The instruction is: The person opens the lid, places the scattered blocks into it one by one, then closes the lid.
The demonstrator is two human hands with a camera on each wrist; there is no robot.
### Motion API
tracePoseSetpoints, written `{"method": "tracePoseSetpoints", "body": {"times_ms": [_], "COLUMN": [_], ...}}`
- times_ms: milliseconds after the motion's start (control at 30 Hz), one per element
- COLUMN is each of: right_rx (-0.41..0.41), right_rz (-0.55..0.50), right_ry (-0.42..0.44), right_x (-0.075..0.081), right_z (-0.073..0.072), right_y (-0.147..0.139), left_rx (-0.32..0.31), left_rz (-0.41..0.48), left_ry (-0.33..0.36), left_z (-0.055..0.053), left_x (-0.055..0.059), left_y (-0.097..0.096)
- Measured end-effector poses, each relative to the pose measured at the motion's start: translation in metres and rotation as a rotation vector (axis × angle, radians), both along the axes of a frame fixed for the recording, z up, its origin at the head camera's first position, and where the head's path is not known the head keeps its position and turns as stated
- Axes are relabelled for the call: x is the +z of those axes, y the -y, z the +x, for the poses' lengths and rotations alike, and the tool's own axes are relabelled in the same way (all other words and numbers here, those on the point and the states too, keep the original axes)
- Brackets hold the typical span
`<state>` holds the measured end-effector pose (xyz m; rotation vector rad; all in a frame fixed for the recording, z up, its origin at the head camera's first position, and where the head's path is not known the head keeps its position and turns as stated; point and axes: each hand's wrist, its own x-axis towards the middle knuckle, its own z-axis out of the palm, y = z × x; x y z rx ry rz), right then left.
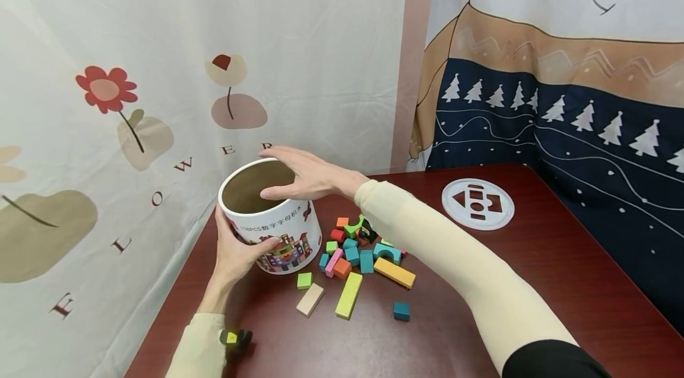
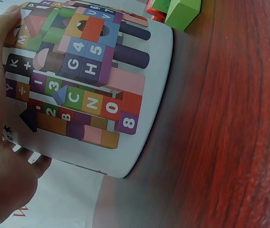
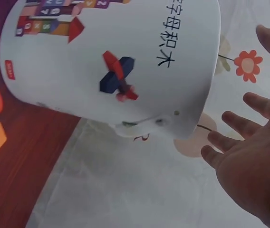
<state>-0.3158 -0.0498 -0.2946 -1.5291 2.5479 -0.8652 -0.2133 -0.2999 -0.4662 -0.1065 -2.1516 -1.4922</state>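
Observation:
A white printed toy-block bucket [image 1: 291, 229] stands tilted on the table, its mouth uncovered and its inside wall showing. My left hand [image 1: 235, 250] grips it at the left, thumb across the printed front and fingers bent round the far side. In the left wrist view, the printed block picture on the bucket [image 2: 78, 90] fills much of the frame. Over the rim hovers my right hand [image 1: 307, 176], fingers spread and nothing held. Beside the bucket, the right wrist view shows that same hand [image 3: 254, 147] with its fingers apart.
Several coloured wooden blocks lie right of the bucket, among them a yellow-green plank [image 1: 349, 296], an orange-yellow plank [image 1: 394, 272] and a teal arch [image 1: 387, 252]. A small dark-teal block [image 1: 401, 311] sits nearer. The white slotted lid [image 1: 454, 203] lies at the back right. Printed curtains [image 1: 331, 57] hang behind.

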Motion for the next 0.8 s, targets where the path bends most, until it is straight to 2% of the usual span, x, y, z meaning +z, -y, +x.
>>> {"method": "tracePoseSetpoints", "body": {"times_ms": [267, 400, 600, 800], "right_rx": [0.008, -0.007, -0.062, -0.120], "right_rz": [-0.107, -0.114, -0.129, -0.144], "right_ry": [-0.012, 0.030, 0.099, 0.113], "right_x": [-0.018, -0.030, -0.045, -0.063], "right_z": [0.003, 0.008, 0.017, 0.024], "right_y": [-0.039, -0.067, -0.111, -0.152], "left_rx": [-0.017, -0.039, -0.046, -0.047], "left_rz": [0.016, 0.047, 0.052, 0.069], "left_ry": [-0.004, -0.031, -0.054, -0.037], "left_z": [0.001, -0.001, -0.002, -0.002], "left_x": [0.001, 0.002, 0.004, 0.002], "left_y": [-0.002, -0.004, -0.004, -0.004]}}
